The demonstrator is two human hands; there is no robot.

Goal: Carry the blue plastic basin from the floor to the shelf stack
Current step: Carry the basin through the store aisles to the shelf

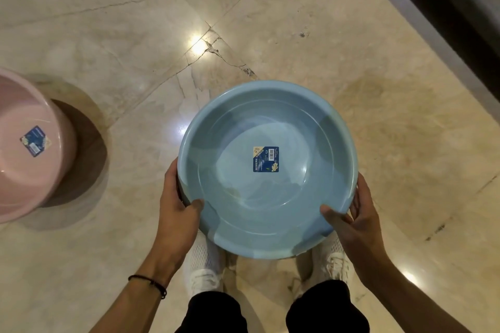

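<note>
Blue basin (267,170) is gripped at opposite rim edges by left hand (177,205) and right hand (354,216). It is kept level for carrying

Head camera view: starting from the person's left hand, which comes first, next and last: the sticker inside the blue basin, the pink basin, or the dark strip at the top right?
Measured from the left hand:
1. Sticker in the blue basin, just to the hand's right.
2. Pink basin, on the floor at the left edge.
3. Dark strip, far corner, top right.
</note>
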